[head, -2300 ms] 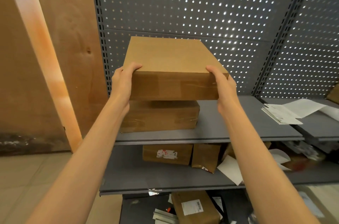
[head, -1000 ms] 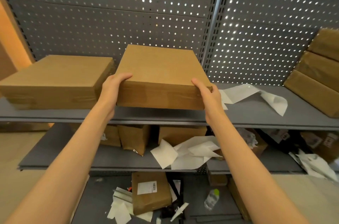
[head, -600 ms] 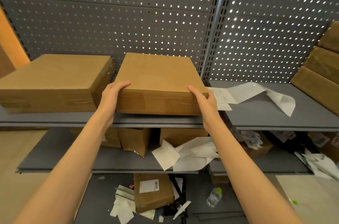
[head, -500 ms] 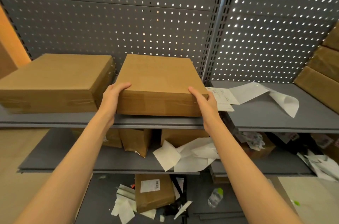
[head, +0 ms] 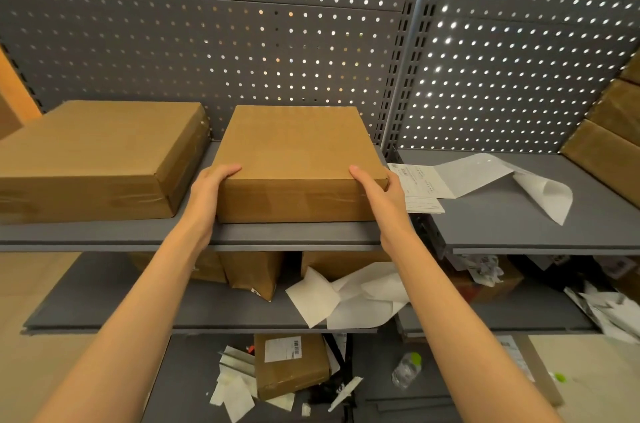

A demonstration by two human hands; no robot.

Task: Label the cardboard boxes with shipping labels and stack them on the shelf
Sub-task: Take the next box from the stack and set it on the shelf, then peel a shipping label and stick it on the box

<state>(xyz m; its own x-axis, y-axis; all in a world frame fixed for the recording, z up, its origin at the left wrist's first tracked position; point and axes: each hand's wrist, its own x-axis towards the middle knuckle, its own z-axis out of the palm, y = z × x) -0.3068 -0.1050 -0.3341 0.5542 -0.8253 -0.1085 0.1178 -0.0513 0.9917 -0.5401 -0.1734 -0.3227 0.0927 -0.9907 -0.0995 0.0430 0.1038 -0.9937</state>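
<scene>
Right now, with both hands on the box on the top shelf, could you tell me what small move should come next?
Probably let go: the box already seems to sit flat on the top shelf beside the stacked box, while the left hand and right hand hold its front corners.

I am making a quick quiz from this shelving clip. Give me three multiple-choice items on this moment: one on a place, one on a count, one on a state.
1. Where is the flat brown cardboard box that both hands grip?
A. on the floor
B. on the top grey metal shelf
C. on another box

2. How many brown boxes lie on that shelf board?
A. two
B. four
C. none

3. How do the hands meet the box?
A. both hang idle
B. only one touches
C. left hand and right hand grip its near corners

Key: 1 B, its base sits on the board; 2 A, it lies beside a wider brown cardboard box; 3 C, fingers curl over both corners.
</scene>
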